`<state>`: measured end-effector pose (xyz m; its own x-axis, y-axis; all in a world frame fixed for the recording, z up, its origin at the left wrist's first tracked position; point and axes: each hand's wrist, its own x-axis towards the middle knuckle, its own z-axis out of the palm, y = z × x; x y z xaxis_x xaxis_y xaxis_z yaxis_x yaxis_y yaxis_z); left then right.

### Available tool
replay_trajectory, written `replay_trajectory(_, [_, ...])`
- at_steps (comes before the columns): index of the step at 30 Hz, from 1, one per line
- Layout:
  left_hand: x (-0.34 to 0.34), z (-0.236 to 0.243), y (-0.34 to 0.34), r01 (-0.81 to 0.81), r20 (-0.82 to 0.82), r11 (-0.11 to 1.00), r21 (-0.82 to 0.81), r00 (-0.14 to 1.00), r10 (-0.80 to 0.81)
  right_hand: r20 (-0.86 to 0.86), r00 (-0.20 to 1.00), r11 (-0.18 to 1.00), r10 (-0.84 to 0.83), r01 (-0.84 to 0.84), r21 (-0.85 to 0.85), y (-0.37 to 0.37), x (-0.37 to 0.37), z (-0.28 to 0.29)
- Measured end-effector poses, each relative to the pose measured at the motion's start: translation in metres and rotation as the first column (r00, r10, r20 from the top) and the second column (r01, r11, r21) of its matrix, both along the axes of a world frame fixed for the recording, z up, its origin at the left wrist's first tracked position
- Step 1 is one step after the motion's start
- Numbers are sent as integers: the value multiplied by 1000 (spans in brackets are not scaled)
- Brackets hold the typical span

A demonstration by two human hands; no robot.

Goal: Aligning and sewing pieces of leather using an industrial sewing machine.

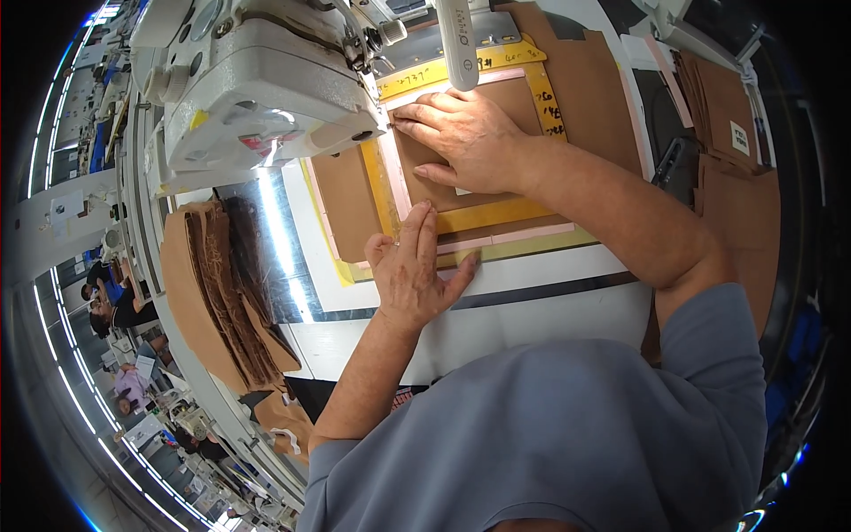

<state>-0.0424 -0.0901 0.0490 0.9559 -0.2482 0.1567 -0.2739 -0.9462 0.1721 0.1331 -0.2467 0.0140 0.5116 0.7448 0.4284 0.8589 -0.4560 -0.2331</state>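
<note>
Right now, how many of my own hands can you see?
2: your left hand at the lower-left corner of the yellow frame, your right hand across the brown panel inside it. Neither is hidden.

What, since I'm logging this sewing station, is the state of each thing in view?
Left hand: palm down, fingers spread, at the frame's lower-left corner
Right hand: palm down on the brown panel
Brown panel: lying flat
Yellow frame: lying flat
Lamp: appears lit
Sewing machine: upright; running or stopped, cannot tell
Left-side brown pieces: piled in layers
</note>
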Motion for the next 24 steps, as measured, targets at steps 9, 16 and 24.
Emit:
replay_trajectory(9, [-12, 0, -1, 15, 29, 999, 43, 999, -16, -31, 1000, 998, -1, -1, -60, -1, -15, 3])
replay_trajectory(16, [-10, 6, 1, 47, 42, 999, 14, 998, -47, -45, 999, 997, -14, 10, -80, -3, -21, 4])
replay_trajectory(24, [61, 4, 20, 185, 137, 981, -53, 975, -176, -29, 999, 1000, -14, 14, -3, -3, -23, 1])
